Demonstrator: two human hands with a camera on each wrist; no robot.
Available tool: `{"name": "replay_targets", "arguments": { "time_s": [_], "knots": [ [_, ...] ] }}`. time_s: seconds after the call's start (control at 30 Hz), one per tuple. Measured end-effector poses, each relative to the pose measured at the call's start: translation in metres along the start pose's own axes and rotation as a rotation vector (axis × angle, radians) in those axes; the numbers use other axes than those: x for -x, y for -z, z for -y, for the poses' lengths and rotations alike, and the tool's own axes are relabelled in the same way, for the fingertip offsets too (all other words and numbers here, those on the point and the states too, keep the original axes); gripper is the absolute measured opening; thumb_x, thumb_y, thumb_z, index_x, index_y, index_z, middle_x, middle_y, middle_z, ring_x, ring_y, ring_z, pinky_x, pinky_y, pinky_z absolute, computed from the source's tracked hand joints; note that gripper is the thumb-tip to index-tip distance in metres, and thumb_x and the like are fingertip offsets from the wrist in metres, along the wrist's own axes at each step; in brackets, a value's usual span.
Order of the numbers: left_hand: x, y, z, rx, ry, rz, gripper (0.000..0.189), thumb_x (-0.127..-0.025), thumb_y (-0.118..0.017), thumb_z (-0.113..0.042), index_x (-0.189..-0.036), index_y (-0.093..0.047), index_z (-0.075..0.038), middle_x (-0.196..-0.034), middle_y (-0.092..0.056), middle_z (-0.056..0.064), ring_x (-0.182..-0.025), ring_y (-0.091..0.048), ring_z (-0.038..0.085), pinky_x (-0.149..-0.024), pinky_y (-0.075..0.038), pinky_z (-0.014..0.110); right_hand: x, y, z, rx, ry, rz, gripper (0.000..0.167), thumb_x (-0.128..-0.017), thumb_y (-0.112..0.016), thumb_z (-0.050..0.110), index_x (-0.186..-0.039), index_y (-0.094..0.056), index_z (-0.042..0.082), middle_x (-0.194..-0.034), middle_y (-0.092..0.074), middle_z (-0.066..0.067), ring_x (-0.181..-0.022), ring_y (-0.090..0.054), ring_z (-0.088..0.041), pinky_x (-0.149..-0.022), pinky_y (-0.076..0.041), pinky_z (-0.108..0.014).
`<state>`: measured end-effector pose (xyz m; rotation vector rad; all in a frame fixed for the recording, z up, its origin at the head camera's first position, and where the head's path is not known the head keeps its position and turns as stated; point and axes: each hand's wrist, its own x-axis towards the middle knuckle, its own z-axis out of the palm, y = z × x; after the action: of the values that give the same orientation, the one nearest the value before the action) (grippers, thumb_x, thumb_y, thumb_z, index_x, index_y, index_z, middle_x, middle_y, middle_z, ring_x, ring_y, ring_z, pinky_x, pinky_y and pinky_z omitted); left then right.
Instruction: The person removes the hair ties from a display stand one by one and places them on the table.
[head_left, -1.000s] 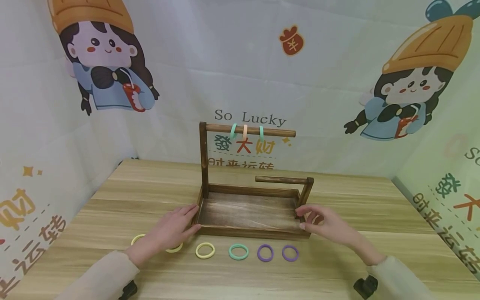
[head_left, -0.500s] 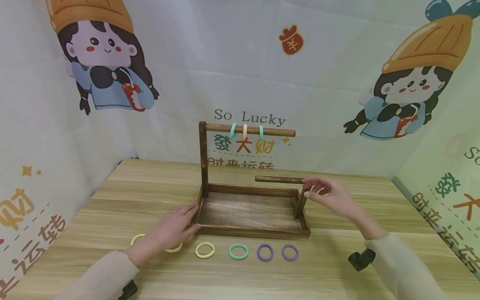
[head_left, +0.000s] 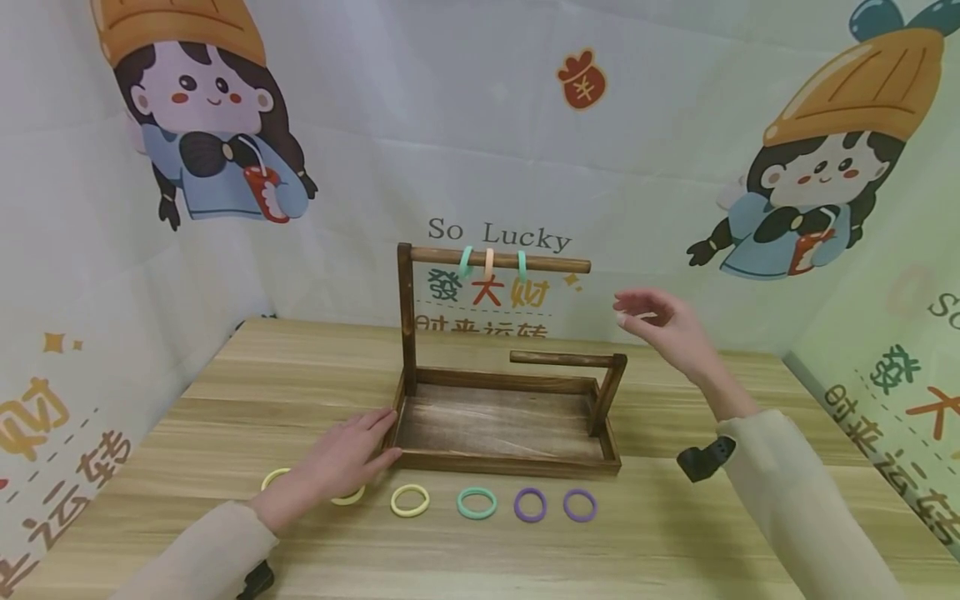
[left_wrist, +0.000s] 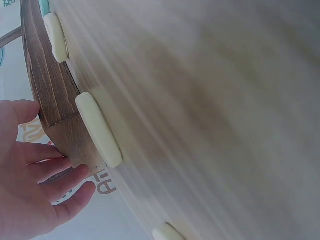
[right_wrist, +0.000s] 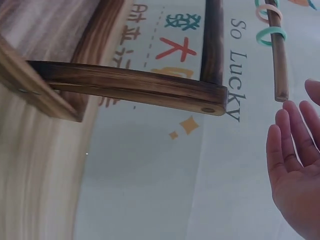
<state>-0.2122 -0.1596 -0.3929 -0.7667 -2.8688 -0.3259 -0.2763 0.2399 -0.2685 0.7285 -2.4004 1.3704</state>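
A dark wooden tray stand (head_left: 506, 462) stands on the table, with a tall upper bar (head_left: 562, 265) and a shorter lower bar (head_left: 558, 358). On the upper bar hang two teal rings and a peach ring (head_left: 490, 265) between them. My left hand (head_left: 341, 458) rests against the tray's left end, thumb at the front corner, fingers along the side. My right hand (head_left: 663, 325) is in the air right of the upper bar's free end, fingers loosely bent, holding nothing. A yellow ring (head_left: 410, 501), a teal ring (head_left: 477, 503) and a purple ring (head_left: 530, 505) lie before the tray.
Another purple ring (head_left: 581, 506) lies at the row's right end. Two more yellow rings lie by the left forearm, partly covered by it. The wooden table (head_left: 675, 533) meets a printed cloth backdrop (head_left: 360, 125) behind and at both sides.
My right hand has left the tray's right end, passed the lower bar's post and risen to about the upper bar's height. The left hand stays where it was.
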Motion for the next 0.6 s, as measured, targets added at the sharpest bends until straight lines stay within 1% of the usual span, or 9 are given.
{"name": "replay_targets", "arguments": {
  "time_s": [0.1, 0.2, 0.27, 0.37, 0.43, 0.6],
  "knots": [
    [0.000, 0.000, 0.000, 0.000, 0.002, 0.000, 0.054, -0.089, -0.052, -0.031, -0.124, -0.044, 0.008, -0.126, -0.043, 0.023, -0.111, -0.041, 0.041, -0.086, -0.036, 0.053, -0.010, 0.001, 0.004, -0.004, -0.017, -0.023, 0.036, -0.086, -0.058, 0.015, -0.117, -0.051, -0.003, -0.109, -0.056, -0.014, -0.096, -0.052, -0.015, -0.078, -0.043, -0.020],
    [0.000, 0.000, 0.000, 0.001, 0.005, 0.003, 0.054, -0.089, -0.052, -0.031, -0.125, -0.043, 0.008, -0.126, -0.042, 0.023, -0.111, -0.041, 0.041, -0.086, -0.036, 0.053, -0.021, 0.002, 0.010, -0.007, -0.046, -0.033, 0.040, -0.085, -0.060, 0.020, -0.119, -0.051, 0.000, -0.112, -0.054, -0.012, -0.101, -0.050, -0.019, -0.083, -0.042, -0.025],
    [0.000, 0.000, 0.000, 0.001, 0.005, 0.004, 0.054, -0.089, -0.052, -0.031, -0.125, -0.043, 0.008, -0.126, -0.042, 0.023, -0.111, -0.041, 0.041, -0.086, -0.036, 0.053, -0.028, 0.001, 0.014, -0.006, -0.077, -0.030, 0.042, -0.084, -0.061, 0.023, -0.120, -0.051, 0.003, -0.114, -0.053, -0.009, -0.103, -0.050, -0.021, -0.084, -0.041, -0.030],
    [0.000, 0.000, 0.001, 0.001, 0.003, 0.002, 0.054, -0.089, -0.052, -0.031, -0.125, -0.043, 0.008, -0.126, -0.042, 0.023, -0.111, -0.041, 0.041, -0.085, -0.036, 0.053, -0.038, -0.001, 0.020, -0.008, -0.094, -0.015, 0.044, -0.083, -0.062, 0.025, -0.121, -0.050, 0.006, -0.117, -0.052, -0.008, -0.104, -0.050, -0.023, -0.087, -0.040, -0.035],
    [0.000, 0.000, 0.001, 0.000, 0.001, 0.002, 0.054, -0.089, -0.052, -0.031, -0.125, -0.043, 0.008, -0.126, -0.042, 0.023, -0.111, -0.041, 0.041, -0.085, -0.037, 0.053, -0.044, -0.004, 0.023, -0.005, -0.083, -0.001, 0.045, -0.083, -0.063, 0.024, -0.122, -0.050, 0.006, -0.118, -0.051, -0.008, -0.105, -0.049, -0.021, -0.089, -0.038, -0.034],
    [0.000, 0.000, 0.001, 0.001, 0.005, 0.006, 0.054, -0.089, -0.052, -0.031, -0.125, -0.043, 0.008, -0.127, -0.042, 0.022, -0.112, -0.041, 0.040, -0.085, -0.037, 0.053, -0.059, -0.012, 0.029, 0.003, -0.004, 0.022, 0.045, -0.082, -0.064, 0.020, -0.122, -0.049, 0.003, -0.119, -0.051, -0.010, -0.111, -0.045, -0.019, -0.094, -0.034, -0.031]
  ]
}}
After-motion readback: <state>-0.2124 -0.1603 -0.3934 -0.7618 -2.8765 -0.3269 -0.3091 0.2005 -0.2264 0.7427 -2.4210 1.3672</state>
